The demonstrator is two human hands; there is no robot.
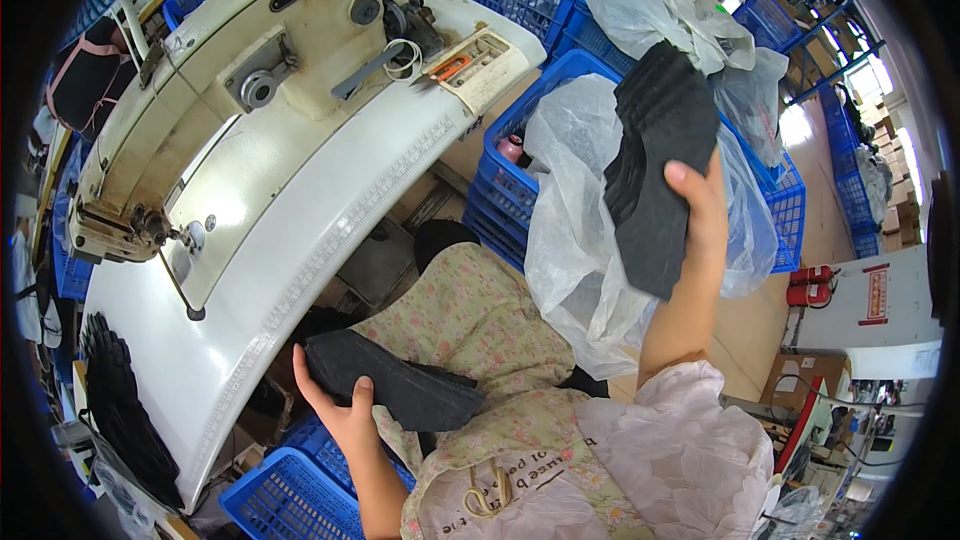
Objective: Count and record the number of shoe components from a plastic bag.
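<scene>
My right hand is raised on the right, closed round a stack of black fabric pieces. The stack stands nearly upright, and its upper left edges fan out in steps. Low over my lap, my left hand grips a second, folded-looking stack of black fabric pieces, thumb on top and fingers mostly hidden beneath. Both stacks are held apart from each other. Behind the raised stack, a clear plastic bag spills from a blue crate.
A sewing machine stands on the curved white table at the left. More black pieces lie at the table's near left edge. A blue basket is below it. Gold-coloured scissors rest against my floral apron.
</scene>
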